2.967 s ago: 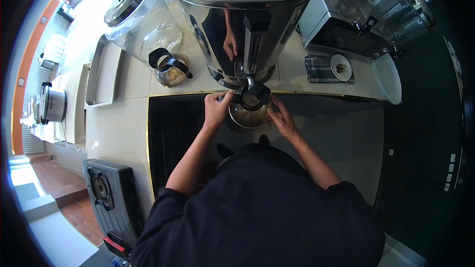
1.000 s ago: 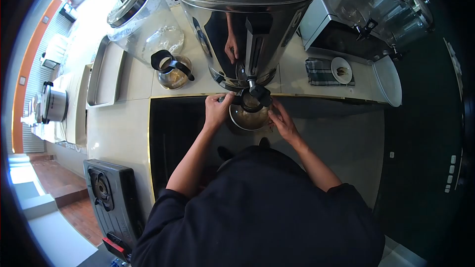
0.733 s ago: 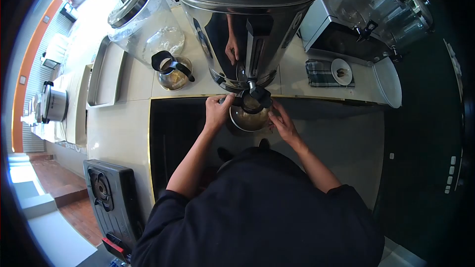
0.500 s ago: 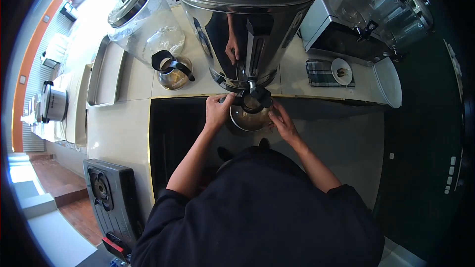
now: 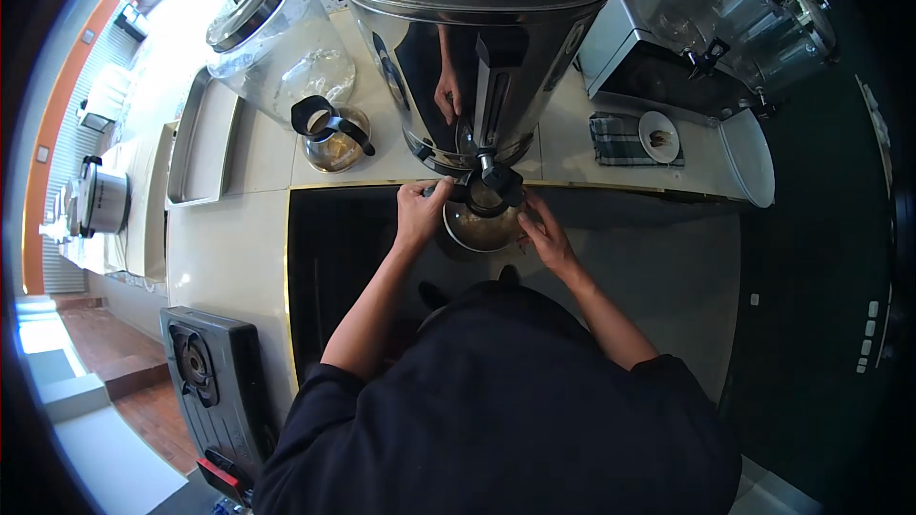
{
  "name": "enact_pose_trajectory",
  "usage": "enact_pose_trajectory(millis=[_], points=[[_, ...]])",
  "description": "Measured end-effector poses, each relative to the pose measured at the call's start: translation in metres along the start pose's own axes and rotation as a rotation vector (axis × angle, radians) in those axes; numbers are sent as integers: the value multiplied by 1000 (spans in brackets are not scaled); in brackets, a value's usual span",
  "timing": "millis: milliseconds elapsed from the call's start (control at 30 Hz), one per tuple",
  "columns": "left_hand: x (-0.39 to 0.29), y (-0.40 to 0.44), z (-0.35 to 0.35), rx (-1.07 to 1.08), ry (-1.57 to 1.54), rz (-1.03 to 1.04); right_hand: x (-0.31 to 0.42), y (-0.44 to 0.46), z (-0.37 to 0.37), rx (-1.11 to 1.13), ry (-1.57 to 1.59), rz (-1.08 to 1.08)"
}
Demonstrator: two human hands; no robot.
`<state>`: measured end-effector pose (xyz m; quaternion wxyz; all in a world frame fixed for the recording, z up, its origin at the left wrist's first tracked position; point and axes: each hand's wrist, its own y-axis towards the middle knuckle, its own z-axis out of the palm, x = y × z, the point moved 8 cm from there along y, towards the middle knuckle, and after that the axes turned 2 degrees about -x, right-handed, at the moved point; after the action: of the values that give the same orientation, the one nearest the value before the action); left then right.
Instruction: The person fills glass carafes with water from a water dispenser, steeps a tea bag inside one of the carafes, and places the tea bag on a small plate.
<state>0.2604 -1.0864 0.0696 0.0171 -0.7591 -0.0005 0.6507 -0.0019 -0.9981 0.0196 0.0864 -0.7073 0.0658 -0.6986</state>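
Note:
A round glass coffee pot (image 5: 477, 234) with a black collar hangs below the tap (image 5: 498, 179) of a large steel urn (image 5: 420, 67), beyond the counter's front edge. My left hand (image 5: 421, 214) is closed around the pot's black handle, on its left side. On the opposite side my right hand (image 5: 547, 234) has its curved fingers against the pot's wall, just under the tap; some of its fingertips are hidden. The tap covers part of the pot's mouth, and I cannot tell whether liquid is flowing.
Left of the urn stand a second glass pot (image 5: 336, 151), a big glass jar (image 5: 258, 76) and a metal tray (image 5: 205, 148). A gas stove (image 5: 215, 381) lies at lower left. To the right are a small white dish (image 5: 658, 136) on a checked cloth (image 5: 615, 143) and drink dispensers (image 5: 706, 10).
Hardly anything differs. Both hands and the coffee pot stay below the tap, with only a very slight shift of the pot.

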Motion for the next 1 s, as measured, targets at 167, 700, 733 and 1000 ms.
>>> enact_pose_trajectory(millis=[167,700,733,1000], points=[[10,3,0,0,3,3,-8,4,0,19,18,-23],[9,3,-1,-44,7,47,-8,2,0,11,21,-13],[8,2,-1,-43,7,39,-9,2,0,2,20,-14],[5,0,0,-26,-34,1,-1,0,1,11,-8,-4]])
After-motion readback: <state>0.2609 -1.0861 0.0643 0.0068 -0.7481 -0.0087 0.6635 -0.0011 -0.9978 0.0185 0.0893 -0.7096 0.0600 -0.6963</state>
